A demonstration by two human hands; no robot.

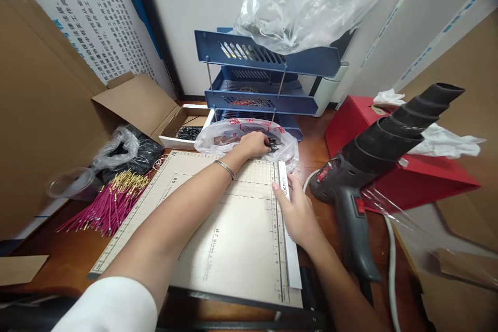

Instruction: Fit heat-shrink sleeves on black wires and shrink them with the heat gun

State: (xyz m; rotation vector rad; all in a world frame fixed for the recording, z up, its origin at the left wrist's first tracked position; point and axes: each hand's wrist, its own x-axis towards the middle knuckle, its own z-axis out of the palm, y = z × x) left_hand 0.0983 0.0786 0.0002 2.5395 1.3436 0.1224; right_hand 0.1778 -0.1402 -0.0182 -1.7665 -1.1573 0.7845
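My left hand [253,145], with a bracelet on its wrist, reaches into a clear plastic bag [212,135] with red print. Its fingers are curled down among small dark pieces [273,143]; what lies between them is hidden. Under that forearm lies a cream paper trimmer board [233,238] with printed ruler lines and sizes. My right hand [299,213] rests on the board's right side, thumb apart from the fingers. The thumb touches the ruler edge, and the hand lies across a long white strip [292,262] with printed letters.
At right, a black heat gun [352,207] stands before a red tissue box [342,124]. Blue stacked trays [257,101] stand behind the bag. Left of them are an open carton [167,140] with black pieces and a heap of magenta wires [109,207] with gold ends.
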